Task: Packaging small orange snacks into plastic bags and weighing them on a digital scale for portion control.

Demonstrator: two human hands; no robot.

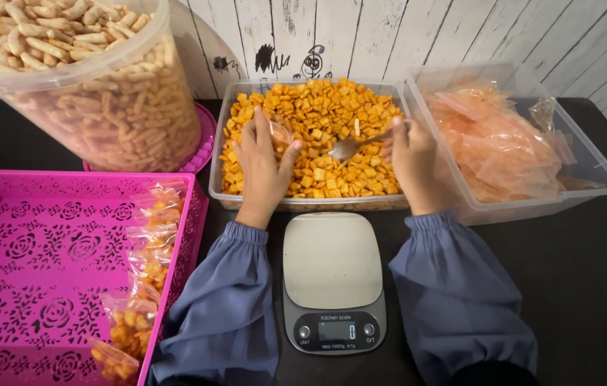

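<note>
Whitewashed wooden planks back a black desk (589,286) crowded with containers. At its middle, the fingers of the left hand (262,166) pinch a small clear plastic bag (280,133) at its mouth, holding it just above the heap of square orange crackers (318,114). The right hand (412,159) has its fingers closed around the handle of a metal spoon (352,146), whose bowl points toward the bag and hangs over the crackers. Both hands work inside the clear rectangular plastic tub (222,187) that holds those crackers. Just in front of the tub, between the two blue-grey sleeves (225,307), sits a silver digital kitchen scale (332,279) with a bare platform. To the right stands a second clear tub (589,166) filled with flat clear plastic pouches (496,154). To the left lies a pink perforated plastic basket (39,271) with filled cracker packets (135,314) lined along its right wall, and behind it a large round clear container of pale stick snacks (103,93).
</note>
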